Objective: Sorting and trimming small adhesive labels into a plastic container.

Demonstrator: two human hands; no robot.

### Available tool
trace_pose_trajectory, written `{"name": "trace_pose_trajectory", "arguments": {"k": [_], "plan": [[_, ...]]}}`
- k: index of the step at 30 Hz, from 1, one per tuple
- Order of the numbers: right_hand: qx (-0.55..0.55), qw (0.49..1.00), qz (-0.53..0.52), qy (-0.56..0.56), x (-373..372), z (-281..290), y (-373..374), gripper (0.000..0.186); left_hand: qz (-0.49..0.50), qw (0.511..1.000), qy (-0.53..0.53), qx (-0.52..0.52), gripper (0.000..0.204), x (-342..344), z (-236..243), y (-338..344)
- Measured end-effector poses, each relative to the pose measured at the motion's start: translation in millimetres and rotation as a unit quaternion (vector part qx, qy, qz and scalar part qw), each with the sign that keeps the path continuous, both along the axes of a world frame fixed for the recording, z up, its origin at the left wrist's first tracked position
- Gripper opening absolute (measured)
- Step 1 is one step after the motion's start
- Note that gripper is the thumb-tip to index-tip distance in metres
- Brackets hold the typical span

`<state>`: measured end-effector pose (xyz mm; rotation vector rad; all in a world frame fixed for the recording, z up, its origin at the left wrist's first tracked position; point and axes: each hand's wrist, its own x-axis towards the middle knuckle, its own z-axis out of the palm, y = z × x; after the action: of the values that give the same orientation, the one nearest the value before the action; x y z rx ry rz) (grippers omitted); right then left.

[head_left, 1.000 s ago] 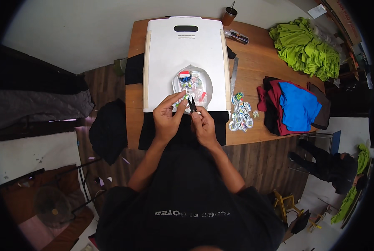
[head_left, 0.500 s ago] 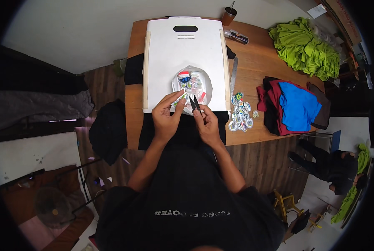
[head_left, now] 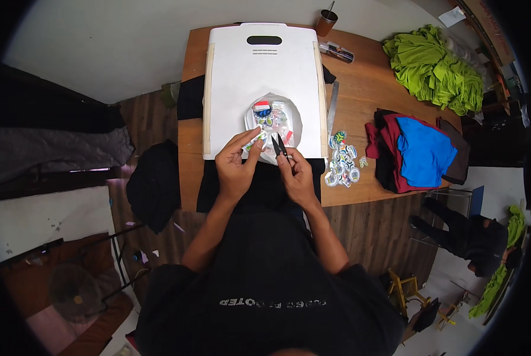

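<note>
My left hand [head_left: 235,171] pinches a small clear-edged sticker [head_left: 255,142] with green marks between thumb and fingers. Black thread snips [head_left: 281,145] are in my right hand [head_left: 298,178], blades pointing away from me and just right of the sticker. Both hands are over the near side of a round white bowl-like container [head_left: 297,127], whose exact form I cannot tell. In it lie sticker pieces and clear scraps, including a red-and-blue piece [head_left: 262,110]. The container sits at the near end of a white board [head_left: 265,77] with a handle slot.
Cut stickers [head_left: 341,161] lie in a pile right of the board, by a metal ruler [head_left: 333,107]. Folded blue and red cloth [head_left: 422,151], green garments [head_left: 434,71], and a brown cup [head_left: 326,22] are on the wooden table [head_left: 360,101]. Another person [head_left: 479,237] is at the far right.
The snips have tilted and their tips have moved slightly left, with my right hand shifting a little right. My left hand stays almost still with the sticker.
</note>
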<state>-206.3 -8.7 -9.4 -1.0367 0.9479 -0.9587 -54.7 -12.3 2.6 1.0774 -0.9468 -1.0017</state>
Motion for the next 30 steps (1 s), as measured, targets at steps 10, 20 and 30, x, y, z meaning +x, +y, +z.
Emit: {"name": "trace_pose_trajectory", "arguments": {"k": [10,20,30], "plan": [[-0.017,0.998,0.043,-0.04,7,-9,3,0.029,-0.004,0.999,0.031,0.02,0.03,1,-4,0],[-0.009,0.996,0.052,-0.066,14,-14,10,0.035,-0.013,0.999,0.046,0.009,0.03,-1,-1,3],[-0.018,0.996,0.04,-0.072,11,-9,8,0.034,-0.043,0.998,0.042,0.014,0.029,-1,1,2]]}}
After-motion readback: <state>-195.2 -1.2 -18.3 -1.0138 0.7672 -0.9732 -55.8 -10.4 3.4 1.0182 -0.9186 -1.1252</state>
